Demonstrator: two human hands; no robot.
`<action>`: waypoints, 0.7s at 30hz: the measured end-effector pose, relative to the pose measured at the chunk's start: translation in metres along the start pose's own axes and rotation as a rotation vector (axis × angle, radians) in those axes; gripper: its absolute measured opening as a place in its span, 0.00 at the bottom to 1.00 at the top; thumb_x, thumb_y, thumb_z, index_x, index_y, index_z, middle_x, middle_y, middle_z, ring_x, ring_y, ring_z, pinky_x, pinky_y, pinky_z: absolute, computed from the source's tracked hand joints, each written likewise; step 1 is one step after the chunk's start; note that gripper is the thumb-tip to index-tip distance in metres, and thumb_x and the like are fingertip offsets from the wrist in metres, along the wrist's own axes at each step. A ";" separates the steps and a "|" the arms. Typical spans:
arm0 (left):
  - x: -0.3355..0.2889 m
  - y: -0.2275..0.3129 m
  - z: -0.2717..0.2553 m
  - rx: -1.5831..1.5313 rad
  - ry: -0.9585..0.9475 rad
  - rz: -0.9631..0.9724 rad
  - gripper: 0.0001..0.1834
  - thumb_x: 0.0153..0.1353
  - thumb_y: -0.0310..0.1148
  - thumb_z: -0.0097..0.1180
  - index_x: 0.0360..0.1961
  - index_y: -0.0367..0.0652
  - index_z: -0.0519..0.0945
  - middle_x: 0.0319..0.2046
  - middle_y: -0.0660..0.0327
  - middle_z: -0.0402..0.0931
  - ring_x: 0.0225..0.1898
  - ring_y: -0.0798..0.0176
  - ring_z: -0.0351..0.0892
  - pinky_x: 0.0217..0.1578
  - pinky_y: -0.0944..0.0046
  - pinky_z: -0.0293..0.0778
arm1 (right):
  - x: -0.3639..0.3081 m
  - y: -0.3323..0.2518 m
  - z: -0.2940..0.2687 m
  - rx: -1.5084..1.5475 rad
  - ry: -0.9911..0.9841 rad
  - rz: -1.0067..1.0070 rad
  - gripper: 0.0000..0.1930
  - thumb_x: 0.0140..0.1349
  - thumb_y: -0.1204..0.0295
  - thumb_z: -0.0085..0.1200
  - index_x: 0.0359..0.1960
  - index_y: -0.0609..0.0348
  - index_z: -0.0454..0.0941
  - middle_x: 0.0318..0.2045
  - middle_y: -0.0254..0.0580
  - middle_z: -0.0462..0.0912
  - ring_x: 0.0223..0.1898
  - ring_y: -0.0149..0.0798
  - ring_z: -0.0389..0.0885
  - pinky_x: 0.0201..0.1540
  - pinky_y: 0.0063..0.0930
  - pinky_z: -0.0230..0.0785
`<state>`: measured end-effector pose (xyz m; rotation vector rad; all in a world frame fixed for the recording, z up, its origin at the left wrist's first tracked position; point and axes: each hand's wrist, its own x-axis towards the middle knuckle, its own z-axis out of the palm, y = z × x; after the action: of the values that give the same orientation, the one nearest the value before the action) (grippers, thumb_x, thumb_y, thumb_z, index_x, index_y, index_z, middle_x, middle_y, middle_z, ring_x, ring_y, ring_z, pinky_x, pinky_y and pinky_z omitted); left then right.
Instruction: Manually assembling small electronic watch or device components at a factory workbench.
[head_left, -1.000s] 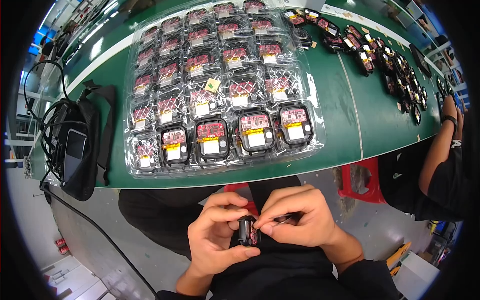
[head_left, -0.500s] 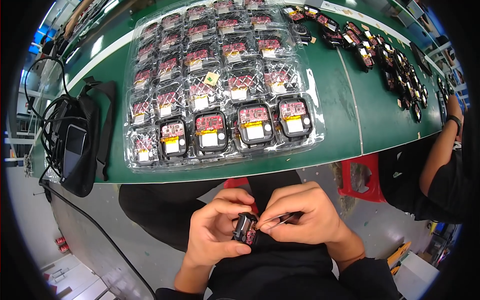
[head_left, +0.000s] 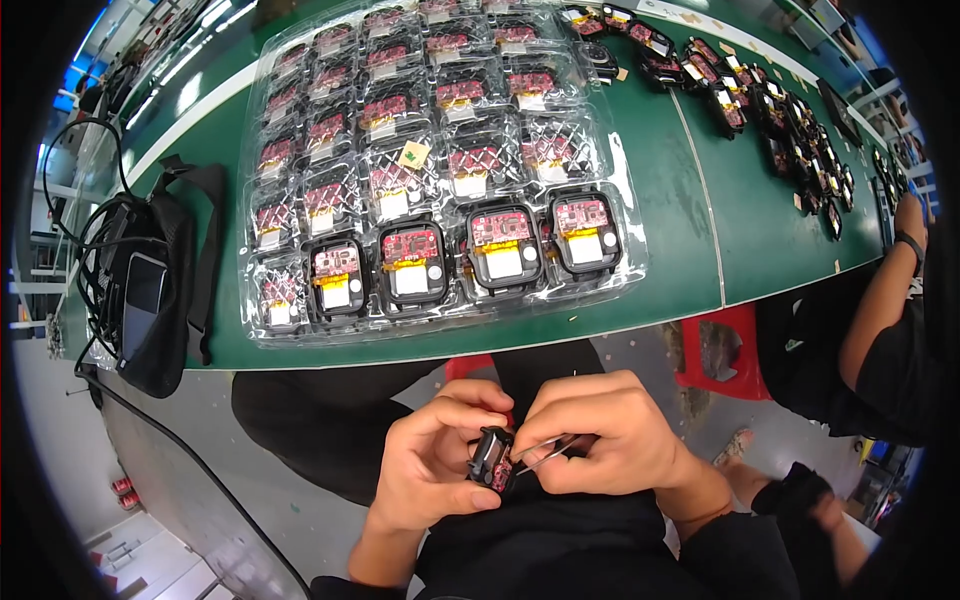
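Note:
My left hand (head_left: 425,465) grips a small black device housing (head_left: 488,462) between thumb and fingers, above my lap. The housing is tilted on edge, and part of a red circuit board shows on its right side. Pinched in my right hand (head_left: 625,440) is a pair of metal tweezers (head_left: 545,455). Their tips reach the board side of the housing; exactly what they touch is too small to tell. Beyond my hands, on the table, a clear plastic tray (head_left: 628,225) holds several similar black housings with red boards, yellow tape and white patches.
Loose housings (head_left: 790,130) are heaped on the green table (head_left: 665,200) at right. A black bag (head_left: 165,290) with cables lies at the left end. A red stool (head_left: 725,355) and a co-worker's arm (head_left: 880,290) are at right. Another person's leg (head_left: 745,470) shows at lower right.
The tweezers' arms stand wider apart and their tips have shifted slightly at the housing. My left hand keeps its hold. Another person's leg and blurred hand have appeared at lower right.

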<state>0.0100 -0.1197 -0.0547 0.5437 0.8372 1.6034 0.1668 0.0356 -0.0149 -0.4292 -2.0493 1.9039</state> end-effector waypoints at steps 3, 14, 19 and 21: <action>0.000 0.000 -0.001 -0.008 -0.004 -0.014 0.35 0.43 0.23 0.79 0.55 0.34 0.78 0.60 0.48 0.66 0.56 0.58 0.76 0.55 0.58 0.76 | -0.001 0.003 0.002 -0.013 0.012 -0.033 0.08 0.53 0.80 0.61 0.35 0.62 0.82 0.27 0.36 0.80 0.21 0.28 0.74 0.23 0.23 0.66; -0.003 0.004 0.002 0.005 0.000 -0.024 0.33 0.44 0.18 0.77 0.54 0.31 0.78 0.60 0.47 0.65 0.55 0.58 0.76 0.55 0.58 0.78 | -0.003 0.002 0.004 0.085 -0.040 0.114 0.06 0.55 0.79 0.61 0.35 0.65 0.80 0.26 0.36 0.80 0.21 0.28 0.73 0.22 0.24 0.64; -0.001 0.008 0.005 0.332 0.016 0.151 0.31 0.44 0.19 0.77 0.52 0.31 0.79 0.58 0.47 0.65 0.54 0.58 0.78 0.55 0.58 0.79 | -0.004 0.004 0.003 0.089 -0.037 0.195 0.06 0.59 0.75 0.61 0.33 0.66 0.80 0.22 0.35 0.77 0.22 0.26 0.71 0.24 0.25 0.62; -0.001 0.008 0.006 0.417 0.033 0.189 0.29 0.43 0.21 0.78 0.49 0.33 0.81 0.56 0.47 0.67 0.53 0.57 0.79 0.53 0.59 0.81 | -0.005 0.005 0.003 0.114 -0.053 0.241 0.06 0.61 0.74 0.60 0.33 0.66 0.80 0.21 0.34 0.76 0.22 0.24 0.69 0.24 0.25 0.61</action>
<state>0.0098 -0.1202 -0.0448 0.9151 1.1841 1.6156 0.1705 0.0314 -0.0197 -0.6285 -1.9847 2.1800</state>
